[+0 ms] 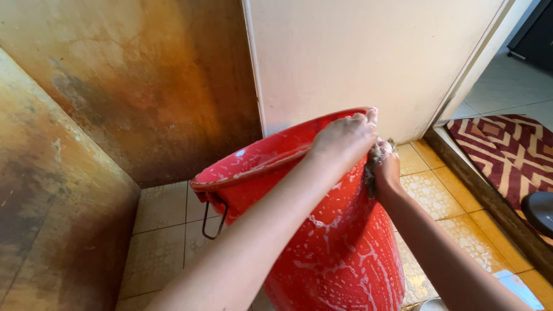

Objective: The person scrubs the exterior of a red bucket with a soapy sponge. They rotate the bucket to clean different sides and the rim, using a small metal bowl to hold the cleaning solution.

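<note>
Gripping the soapy red plastic bucket (340, 253) rim at frame centre, left hand (344, 138) clamps; right hand (387, 170) presses a grey scrub pad (373, 167). Likely slippery; rim is the safest hold.

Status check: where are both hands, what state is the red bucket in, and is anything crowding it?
Left hand grips bucket rim. Right hand presses scrubber on red bucket; bucket tilted, soapy. Wall close behind.

Two stained walls (144, 86), mottled brown and orange, meet in a corner at the left, and beside them stands a plain cream wall (368, 52). The floor (164, 224) is laid with pale yellow-beige tiles, wet in places. At the right a doorway opens onto a red-and-white patterned rug (507, 150) in brighter light.
</note>
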